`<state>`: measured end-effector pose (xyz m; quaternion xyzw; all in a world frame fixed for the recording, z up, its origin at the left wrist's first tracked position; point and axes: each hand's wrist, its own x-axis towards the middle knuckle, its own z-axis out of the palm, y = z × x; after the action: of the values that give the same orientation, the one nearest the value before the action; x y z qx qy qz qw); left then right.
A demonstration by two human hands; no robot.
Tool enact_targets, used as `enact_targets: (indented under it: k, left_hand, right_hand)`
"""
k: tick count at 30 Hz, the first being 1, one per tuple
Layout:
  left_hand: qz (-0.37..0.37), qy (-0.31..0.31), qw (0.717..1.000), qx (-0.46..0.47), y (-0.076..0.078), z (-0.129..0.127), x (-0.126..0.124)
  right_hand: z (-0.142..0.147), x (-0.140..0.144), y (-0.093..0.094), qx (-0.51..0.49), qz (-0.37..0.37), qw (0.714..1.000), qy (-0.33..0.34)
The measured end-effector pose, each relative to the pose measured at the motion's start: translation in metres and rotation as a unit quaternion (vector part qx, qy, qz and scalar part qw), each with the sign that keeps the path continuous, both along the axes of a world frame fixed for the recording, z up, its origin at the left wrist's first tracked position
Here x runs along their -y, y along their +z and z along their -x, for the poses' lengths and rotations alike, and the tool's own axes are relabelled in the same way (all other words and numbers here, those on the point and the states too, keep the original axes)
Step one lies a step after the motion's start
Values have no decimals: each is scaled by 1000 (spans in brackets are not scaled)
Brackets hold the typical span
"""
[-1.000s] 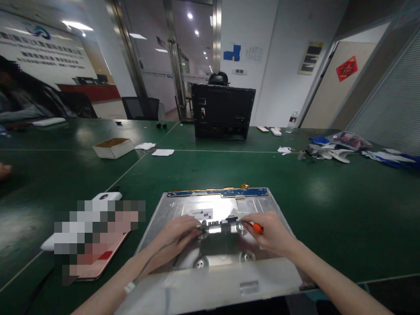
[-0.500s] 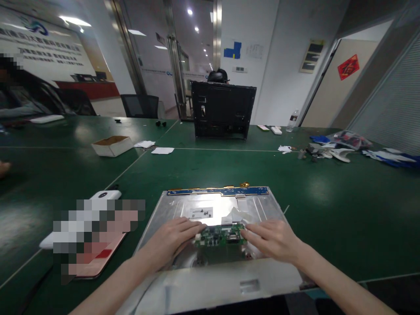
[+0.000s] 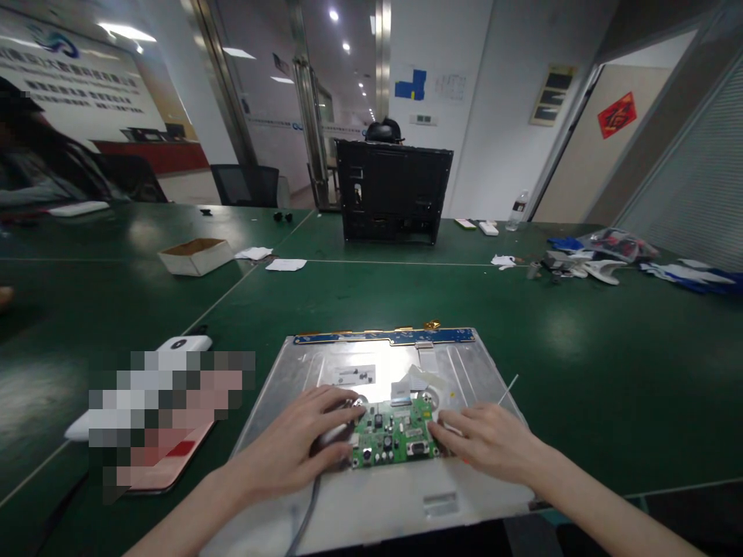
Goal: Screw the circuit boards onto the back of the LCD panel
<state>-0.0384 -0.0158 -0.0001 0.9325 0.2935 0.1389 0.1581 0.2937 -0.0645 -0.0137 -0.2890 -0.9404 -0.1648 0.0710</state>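
In the head view, a green circuit board (image 3: 395,442) lies flat on the near middle of a silver metal panel (image 3: 464,367), which rests on a green table (image 3: 609,371). The left hand (image 3: 296,449) lies palm down just left of the board, fingers loosely spread, fingertips touching its left edge; whether it grips anything cannot be told. The right hand (image 3: 487,442) lies palm down just right of the board, fingers spread and flat, tips at the board's right edge, pinching nothing. A white ribbon cable (image 3: 409,383) runs from the board's far edge toward a blue strip board (image 3: 383,337) along the panel's far edge. A grey cable (image 3: 303,517) trails near from under the left hand. Left of the panel lies a white device (image 3: 184,343); far across the table stands a black chassis (image 3: 393,192).
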Motion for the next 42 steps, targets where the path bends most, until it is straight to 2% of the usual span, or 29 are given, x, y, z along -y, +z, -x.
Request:
enact_targets:
  k: [4,10,13,17,31,36,39,41,42]
  left_hand:
    - [23,11,1000,-12,-6,2,2]
    - [19,14,1000,-14,-3,-2,3]
    - [9,7,1000,-11,-1,-4,3]
    - [-1,9,1000,-8,-4,-2,-1]
    - [-31,5,1000,-1,-10,-5,-16]
    - [-41,7,999,-1,-10,-6,-16]
    - [-35,15,999,-8,-8,-6,-15]
    - [-22,34,999,-5,-4,-7,-14]
    - [-16,49,999,2,-1,-8,-14]
  right_hand:
    - [-4,3,-2,-21,19,999,-42]
    - [-14,-3,-10,-82,54,969,-225]
    - [-17,-7,-13,-97,102,957,-255]
    - [-16,-9,-13,-108,132,951,-259]
    - [-12,-26,-7,-119,151,945,-265]
    - [-14,-35,8,-114,176,947,-244]
    - [-13,-43,30,-242,194,926,-216]
    - [-9,-48,49,-370,200,890,-174]
    - [-7,-51,59,-441,204,860,-156]
